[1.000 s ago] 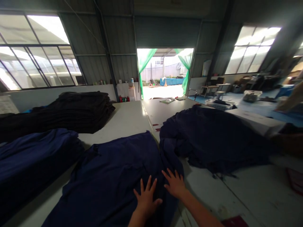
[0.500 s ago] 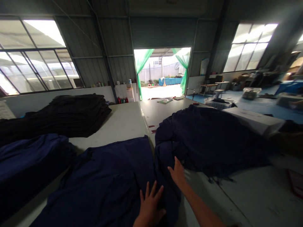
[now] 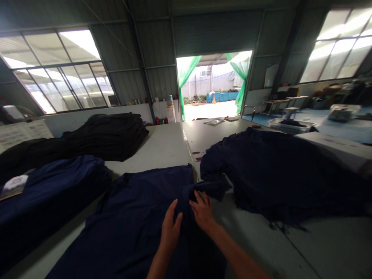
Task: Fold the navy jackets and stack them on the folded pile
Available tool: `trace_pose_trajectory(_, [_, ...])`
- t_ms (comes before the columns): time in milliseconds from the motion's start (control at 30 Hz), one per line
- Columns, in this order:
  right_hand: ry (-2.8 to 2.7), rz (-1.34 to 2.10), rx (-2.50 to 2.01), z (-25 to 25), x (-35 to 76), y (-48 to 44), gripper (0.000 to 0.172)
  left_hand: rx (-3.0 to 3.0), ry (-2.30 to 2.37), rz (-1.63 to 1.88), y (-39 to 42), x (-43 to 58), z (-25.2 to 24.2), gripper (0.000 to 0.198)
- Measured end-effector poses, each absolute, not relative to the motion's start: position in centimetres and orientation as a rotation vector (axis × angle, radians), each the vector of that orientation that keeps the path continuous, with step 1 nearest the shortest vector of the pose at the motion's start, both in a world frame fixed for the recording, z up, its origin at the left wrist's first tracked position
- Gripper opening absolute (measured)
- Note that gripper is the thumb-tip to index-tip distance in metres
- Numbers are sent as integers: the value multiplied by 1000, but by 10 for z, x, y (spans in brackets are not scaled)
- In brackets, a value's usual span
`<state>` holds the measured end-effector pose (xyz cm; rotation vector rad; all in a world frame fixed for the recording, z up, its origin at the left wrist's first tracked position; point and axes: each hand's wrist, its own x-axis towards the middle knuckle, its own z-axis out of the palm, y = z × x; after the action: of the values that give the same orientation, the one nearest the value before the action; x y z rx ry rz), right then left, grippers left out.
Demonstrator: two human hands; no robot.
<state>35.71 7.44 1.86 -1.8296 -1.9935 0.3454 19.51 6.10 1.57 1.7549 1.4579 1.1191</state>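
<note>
Two bare hands, both at the right edge of one navy garment lying on the table.

Item: left hand [image 3: 172,224]. Thumb and fingers apart, nothing gripped between them. Placed over the garment, near its right edge; contact with the cloth cannot be told.

Item: right hand [image 3: 202,211]. Fingers bent at a flap of navy cloth [image 3: 213,190], touching its near side. Whether they are clamped on it is not clear.

Item: navy garment [image 3: 142,205]. Spread in the near middle of the table [image 3: 165,141], far edge fairly straight, surface lightly creased. The flap lies at its right edge and reaches right, towards the heap; whether both are one piece cannot be told.

Item: heap of navy cloth [image 3: 279,170]. Right side, loose and unfolded.

Item: navy stack [image 3: 64,186]. Left side, with a white packet [image 3: 15,185] on top.

Item: black stack [image 3: 116,135]. Far left, beyond the navy one.

Item: white basket [image 3: 290,127]. Far right, past the table, dark cloth inside.

Step in hand, as judged: arranging the flap along the garment's right edge. Next move, as judged: calls for a sure pinch on the flap by the right hand, with the left pressed flat against slipping and creases.
</note>
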Motion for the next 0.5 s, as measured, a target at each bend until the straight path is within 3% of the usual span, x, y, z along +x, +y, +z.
trace_pose_trajectory(167, [-2613, 580, -1390, 24, 304, 22, 37, 1754, 1638, 1158, 66, 149, 27, 49])
trace_pose_trajectory(367, [-2726, 848, -1349, 25, 297, -13, 36, 1969, 1709, 475, 62, 158, 20, 82])
trace_pose_trajectory(433, [-2698, 905, -1438, 29, 304, -14, 34, 1949, 1733, 382, 63, 165, 15, 68])
trace_pose_trajectory(500, [-2666, 973, -1495, 34, 312, -15, 34, 1876, 1786, 468, 67, 164, 12, 40])
